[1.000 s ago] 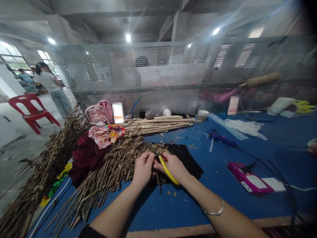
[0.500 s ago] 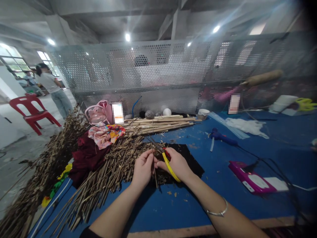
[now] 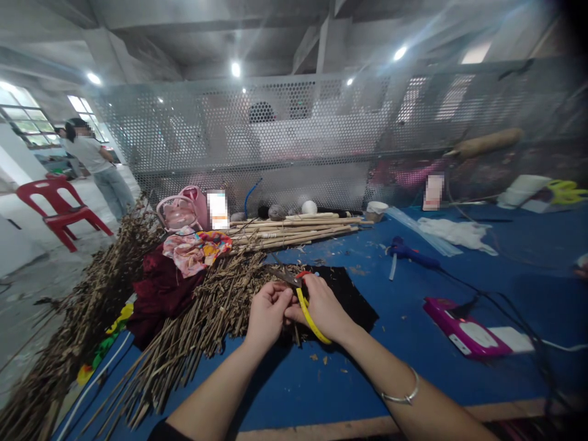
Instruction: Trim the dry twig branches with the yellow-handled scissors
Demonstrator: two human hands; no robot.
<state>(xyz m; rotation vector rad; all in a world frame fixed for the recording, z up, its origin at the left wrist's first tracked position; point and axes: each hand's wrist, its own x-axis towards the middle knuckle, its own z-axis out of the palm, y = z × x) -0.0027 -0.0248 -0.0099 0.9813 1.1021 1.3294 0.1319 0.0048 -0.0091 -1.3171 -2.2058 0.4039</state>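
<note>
My left hand (image 3: 270, 313) is closed in a pinch on a dried stem, mostly hidden by the fingers. Against its fingertips rests my right hand (image 3: 319, 309), wrapped round scissors (image 3: 309, 317) with yellow and red handles. Their dark blades point up and left, slightly parted, just above the left fingers. Beneath both hands lies a black cloth (image 3: 351, 300) with plant scraps on it. A heap of dried stems (image 3: 202, 312) spreads to the left of my left hand, its cut ends toward me.
Left of the heap are a dark red cloth (image 3: 158, 285) and a taller dried bundle (image 3: 114, 263). Pale sticks (image 3: 294, 231) lie behind. A blue glue gun (image 3: 408, 254) and a magenta device (image 3: 463, 327) with cables sit right. A perforated metal screen (image 3: 298, 141) stands across the back.
The scissors have turned a little, their blades now lower, wider apart and closer to the left fingers. The stem end that hung below the left hand no longer shows clearly.
</note>
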